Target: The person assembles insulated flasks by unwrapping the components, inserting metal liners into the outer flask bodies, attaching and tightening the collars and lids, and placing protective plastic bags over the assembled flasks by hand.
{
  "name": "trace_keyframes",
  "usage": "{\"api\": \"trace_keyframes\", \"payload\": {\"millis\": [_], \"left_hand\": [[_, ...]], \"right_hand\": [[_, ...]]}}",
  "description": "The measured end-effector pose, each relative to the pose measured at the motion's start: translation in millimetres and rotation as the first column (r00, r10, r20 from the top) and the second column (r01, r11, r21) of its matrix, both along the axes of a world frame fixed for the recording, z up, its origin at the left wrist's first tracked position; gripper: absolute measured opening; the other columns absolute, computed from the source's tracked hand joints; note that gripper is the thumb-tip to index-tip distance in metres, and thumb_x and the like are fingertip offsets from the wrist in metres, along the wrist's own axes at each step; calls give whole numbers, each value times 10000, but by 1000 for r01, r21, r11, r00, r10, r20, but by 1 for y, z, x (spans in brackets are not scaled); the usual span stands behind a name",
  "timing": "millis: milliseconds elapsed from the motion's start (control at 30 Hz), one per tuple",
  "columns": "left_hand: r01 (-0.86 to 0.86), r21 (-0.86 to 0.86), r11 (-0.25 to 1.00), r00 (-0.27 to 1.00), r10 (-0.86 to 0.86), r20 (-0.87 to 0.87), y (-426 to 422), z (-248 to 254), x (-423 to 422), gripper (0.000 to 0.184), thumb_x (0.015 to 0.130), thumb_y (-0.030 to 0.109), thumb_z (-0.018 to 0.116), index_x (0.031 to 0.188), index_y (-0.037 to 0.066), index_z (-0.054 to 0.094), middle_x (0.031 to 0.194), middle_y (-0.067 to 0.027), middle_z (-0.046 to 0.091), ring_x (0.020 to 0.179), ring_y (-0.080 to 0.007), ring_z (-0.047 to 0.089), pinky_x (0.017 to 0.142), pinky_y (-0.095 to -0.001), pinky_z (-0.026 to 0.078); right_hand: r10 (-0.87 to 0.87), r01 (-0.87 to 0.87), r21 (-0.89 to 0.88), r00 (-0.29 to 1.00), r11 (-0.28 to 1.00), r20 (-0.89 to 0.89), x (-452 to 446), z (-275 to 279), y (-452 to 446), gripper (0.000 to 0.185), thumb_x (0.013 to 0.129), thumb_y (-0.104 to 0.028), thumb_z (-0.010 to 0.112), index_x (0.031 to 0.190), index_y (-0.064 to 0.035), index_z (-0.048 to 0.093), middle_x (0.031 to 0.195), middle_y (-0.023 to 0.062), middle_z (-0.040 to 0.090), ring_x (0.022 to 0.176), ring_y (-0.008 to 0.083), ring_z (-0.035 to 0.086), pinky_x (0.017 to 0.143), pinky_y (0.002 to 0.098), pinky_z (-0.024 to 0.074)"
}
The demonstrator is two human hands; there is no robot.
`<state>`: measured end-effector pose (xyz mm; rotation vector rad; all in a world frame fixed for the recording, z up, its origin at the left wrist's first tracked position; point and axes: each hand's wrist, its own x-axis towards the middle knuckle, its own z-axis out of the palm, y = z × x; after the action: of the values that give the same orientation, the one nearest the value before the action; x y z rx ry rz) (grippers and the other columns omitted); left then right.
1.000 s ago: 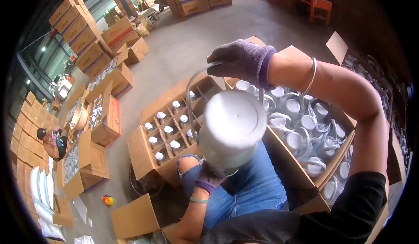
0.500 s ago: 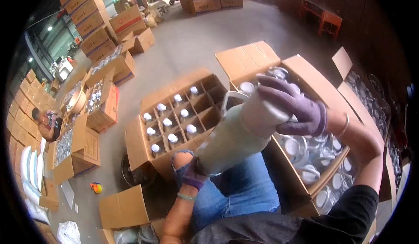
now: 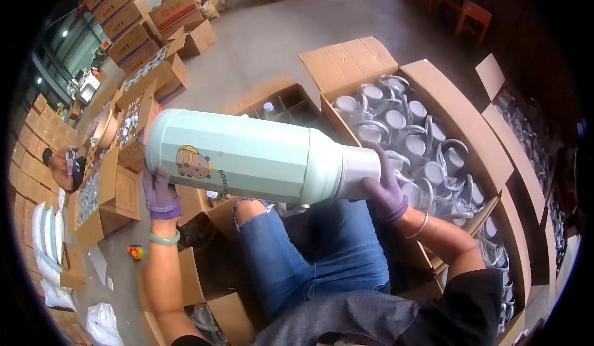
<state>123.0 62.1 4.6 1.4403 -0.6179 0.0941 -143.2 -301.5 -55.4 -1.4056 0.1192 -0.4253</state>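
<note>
1. Flask (image 3: 247, 157), pale green with a cartoon bear on its side, lies sideways in mid-air above the person's jeans (image 3: 328, 253), base to the left, grey cap (image 3: 361, 171) to the right.
2. Left hand (image 3: 161, 191), in a purple glove, grips the base end from its lower edge; some fingers are hidden behind it.
3. Right hand (image 3: 387, 188), gloved alike, clamps the cap end, thumb on the near side and fingers around the far side.
4. Just beyond the flask stands a divided carton (image 3: 263, 91), partly covered by it, with a white-capped bottle (image 3: 268, 108) showing.
5. Near the right hand, an open box (image 3: 458, 123) holds grey-topped parts (image 3: 395, 120), many in clear plastic.
6. Well apart, at the far left, another person (image 3: 65, 166) sits by cartons.
</note>
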Motion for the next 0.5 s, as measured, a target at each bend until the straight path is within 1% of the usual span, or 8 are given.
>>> {"api": "trace_keyframes", "payload": {"millis": [67, 167, 233, 300, 367, 433, 467, 500], "left_hand": [[-10, -27, 1000, 1000, 9, -10, -4, 6, -4, 622, 924, 364, 592, 1385, 4, 381, 1316, -104, 494, 1180, -217, 481, 1018, -363, 368], [-29, -56, 998, 1000, 29, 3, -13, 7, -4, 586, 927, 358, 581, 1371, 16, 408, 1313, -99, 501, 1182, -227, 487, 1012, -379, 378], [20, -143, 990, 996, -32, -82, -14, 2, 3, 561, 930, 349, 577, 1361, 25, 420, 1309, -101, 506, 1185, -241, 494, 1001, -394, 391], [46, -154, 987, 990, -66, -124, -14, -9, 17, 572, 928, 390, 579, 1350, 34, 430, 1302, -107, 511, 1181, -251, 503, 998, -407, 403], [21, -207, 978, 939, -91, -331, -16, -21, 24, 612, 932, 440, 561, 1374, 45, 414, 1328, -100, 494, 1210, -254, 480, 1026, -407, 386], [116, -202, 973, 901, -188, -391, -22, -33, 16, 650, 943, 467, 527, 1417, 55, 360, 1390, -99, 446, 1270, -270, 425, 1072, -428, 336], [324, -390, 862, 757, -484, -440, -24, -38, 7, 654, 951, 463, 512, 1436, 62, 331, 1427, -99, 406, 1306, -274, 383, 1095, -431, 299], [474, -573, 668, 534, -736, -416, -30, -41, 1, 659, 959, 459, 497, 1454, 70, 301, 1463, -99, 367, 1342, -279, 341, 1117, -435, 262]], "right_hand": [[-76, 101, -203, 989, 974, 125, 1, -7, 1, 805, 803, -266, 648, 1432, 8, 228, 1267, 171, 467, 1127, 242, 499, 1007, 360, 379], [-69, 97, -161, 983, 982, 172, -1, -6, 4, 854, 797, -264, 656, 1451, 22, 187, 1289, 172, 451, 1172, 245, 468, 1022, 373, 367], [46, -26, -135, 987, 991, 153, -2, 3, -5, 893, 796, -195, 664, 1481, 5, 127, 1358, 170, 404, 1263, 244, 405, 1059, 373, 334], [207, -224, 65, 958, 972, 201, -9, 11, -15, 882, 796, -188, 680, 1481, 2, 158, 1402, 154, 387, 1278, 241, 409, 1053, 373, 351], [295, -294, -34, 941, 955, 164, -19, 37, -25, 866, 791, -196, 694, 1473, 1, 197, 1404, 150, 398, 1270, 239, 426, 1043, 368, 365], [418, -411, -115, 907, 904, 49, -36, 56, -27, 772, 810, -269, 689, 1436, -6, 322, 1374, 151, 455, 1222, 233, 485, 1011, 358, 402], [437, -431, -77, 888, 899, 140, -38, 46, -30, 733, 835, -285, 644, 1436, -11, 327, 1365, 151, 467, 1220, 230, 490, 1012, 358, 402], [444, -446, -45, 865, 894, 235, -37, 35, -33, 696, 860, -301, 600, 1436, -16, 332, 1356, 152, 478, 1217, 228, 494, 1014, 358, 401]]}}
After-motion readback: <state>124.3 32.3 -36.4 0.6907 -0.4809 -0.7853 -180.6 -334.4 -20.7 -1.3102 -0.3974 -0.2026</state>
